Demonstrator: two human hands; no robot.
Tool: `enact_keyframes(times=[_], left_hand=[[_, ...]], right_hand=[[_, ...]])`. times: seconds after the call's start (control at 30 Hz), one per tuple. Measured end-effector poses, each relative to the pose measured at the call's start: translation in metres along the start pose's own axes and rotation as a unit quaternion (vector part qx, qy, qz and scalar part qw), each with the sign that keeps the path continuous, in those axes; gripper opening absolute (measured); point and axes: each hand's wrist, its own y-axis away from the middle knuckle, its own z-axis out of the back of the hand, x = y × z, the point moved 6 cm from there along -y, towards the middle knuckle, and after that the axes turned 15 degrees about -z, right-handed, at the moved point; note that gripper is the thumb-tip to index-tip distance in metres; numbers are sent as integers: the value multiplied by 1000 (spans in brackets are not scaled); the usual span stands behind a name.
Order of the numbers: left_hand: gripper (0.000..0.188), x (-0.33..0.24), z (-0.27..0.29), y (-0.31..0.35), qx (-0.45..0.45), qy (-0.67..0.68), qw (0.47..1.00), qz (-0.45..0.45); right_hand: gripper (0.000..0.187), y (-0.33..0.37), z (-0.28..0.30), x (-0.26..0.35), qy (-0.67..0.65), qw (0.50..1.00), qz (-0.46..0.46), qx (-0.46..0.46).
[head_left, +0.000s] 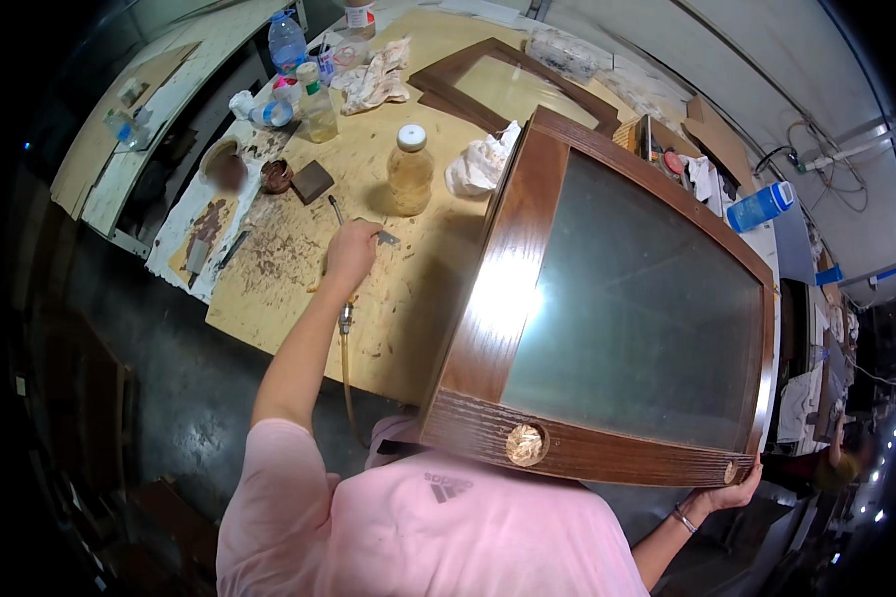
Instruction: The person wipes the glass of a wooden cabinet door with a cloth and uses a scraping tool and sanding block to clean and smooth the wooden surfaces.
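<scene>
On the worktable my left hand (351,255) is closed round an air blow gun (336,208). Its thin nozzle sticks out ahead of the fingers, and a hose (345,358) with a metal coupling trails below my wrist; the rest is covered by the hand. To the right, a brown wooden cabinet door (508,298) with a glass panel (647,308) stands tilted against me. My right hand (729,496) grips its lower right corner, with the fingers partly hidden behind the frame. A round recess (527,445) shows in the near rail.
A bottle of cloudy liquid (410,179) with a white lid stands beyond my left hand. Crumpled cloth (480,167), a brown sanding block (312,183) and several bottles lie about. Another wooden frame (468,70) rests at the back. A blue bottle (762,207) is at right.
</scene>
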Motion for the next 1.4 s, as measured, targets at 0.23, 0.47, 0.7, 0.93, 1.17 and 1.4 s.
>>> enact_keyframes(times=[0.23, 0.47, 0.7, 0.93, 1.17, 1.4], left_hand=[[9, 16, -17, -35, 145, -76, 965, -205], [8, 29, -28, -46, 326, -126, 918, -186], [15, -27, 58, -53, 41, -43, 977, -205], [20, -88, 160, -86, -49, 345, 937, 27], [48, -272, 181, -139, 98, 636, 750, -153], [13, -476, 90, -142, 294, 531, 760, -233]], right_hand=[[37, 4, 6, -5, 90, 993, 65, -46], [35, 13, -3, -1, -38, 997, -40, -56], [36, 22, -9, 2, -127, 987, -98, -18], [38, 25, -13, 0, -173, 979, -108, -20], [37, 24, -11, -5, -185, 978, -90, -20], [39, 22, -7, 8, -140, 989, -41, 8]])
